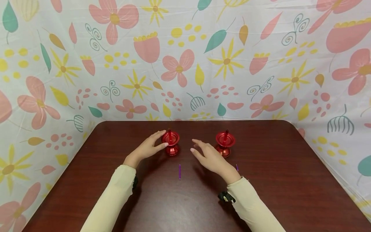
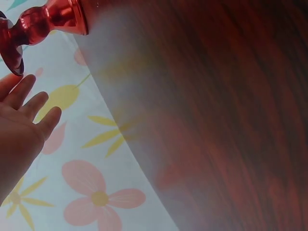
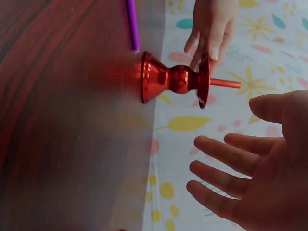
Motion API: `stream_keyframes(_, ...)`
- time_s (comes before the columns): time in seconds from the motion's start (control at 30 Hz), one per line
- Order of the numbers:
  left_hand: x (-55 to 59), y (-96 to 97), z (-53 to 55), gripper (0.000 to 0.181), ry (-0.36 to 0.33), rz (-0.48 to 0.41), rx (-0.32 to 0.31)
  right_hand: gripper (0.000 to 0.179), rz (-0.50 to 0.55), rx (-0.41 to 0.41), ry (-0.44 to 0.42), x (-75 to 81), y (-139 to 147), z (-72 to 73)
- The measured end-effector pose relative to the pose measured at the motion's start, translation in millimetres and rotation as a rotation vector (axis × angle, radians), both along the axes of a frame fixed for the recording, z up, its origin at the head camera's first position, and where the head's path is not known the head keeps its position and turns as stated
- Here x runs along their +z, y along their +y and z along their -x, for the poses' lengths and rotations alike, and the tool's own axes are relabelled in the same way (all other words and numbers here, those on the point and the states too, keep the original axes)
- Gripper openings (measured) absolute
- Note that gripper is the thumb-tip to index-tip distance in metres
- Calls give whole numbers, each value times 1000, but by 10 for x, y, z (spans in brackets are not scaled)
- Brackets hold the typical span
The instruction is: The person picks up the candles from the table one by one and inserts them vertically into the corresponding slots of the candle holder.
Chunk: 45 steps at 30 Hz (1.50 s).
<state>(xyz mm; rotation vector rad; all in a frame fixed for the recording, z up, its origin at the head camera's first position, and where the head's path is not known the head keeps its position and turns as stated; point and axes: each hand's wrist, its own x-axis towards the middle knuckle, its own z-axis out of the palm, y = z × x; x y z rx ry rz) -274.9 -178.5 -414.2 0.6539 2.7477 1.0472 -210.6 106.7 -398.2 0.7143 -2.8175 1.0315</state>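
Note:
A shiny red metal candle holder (image 1: 172, 149) with a wide dish and a thin red upright stem (image 1: 170, 136) stands left of centre on the table. My left hand (image 1: 147, 146) is at the left edge of its dish, thumb and fingertips right at the rim. In the left wrist view its fingers (image 2: 24, 94) are spread and fairly straight; the thumb is hidden there. My right hand (image 1: 213, 158) hovers between this holder and a matching red holder (image 1: 223, 151) on the right, partly covering the latter. Its fingers (image 3: 226, 156) are apart and hold nothing.
A thin purple stick (image 1: 179, 172) lies on the dark brown table (image 1: 290, 180) before the left holder. Another purple stick (image 1: 237, 167) shows partly beside my right wrist. Behind the table hangs a flowered cloth (image 1: 185, 42). Dark bands (image 1: 226, 197) circle my wrists.

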Motion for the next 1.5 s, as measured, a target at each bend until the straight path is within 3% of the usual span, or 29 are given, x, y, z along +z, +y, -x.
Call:
stream_keyframes(0.47,-18,-5,5,69,0,2,8,40,-110,37,-92,-112,-284,6)
stream_keyframes(0.7,-27,-4,-3,70,-4,-1,8,36,-198,99,-45,-175,-376,-1)
stream_keyframes(1.17,0,15,-27,68,5,-5,3,36,-407,107,81,-262,-536,-34)
stream_keyframes(1.5,26,20,-28,69,8,5,3,34,-433,116,101,-269,-559,-39)
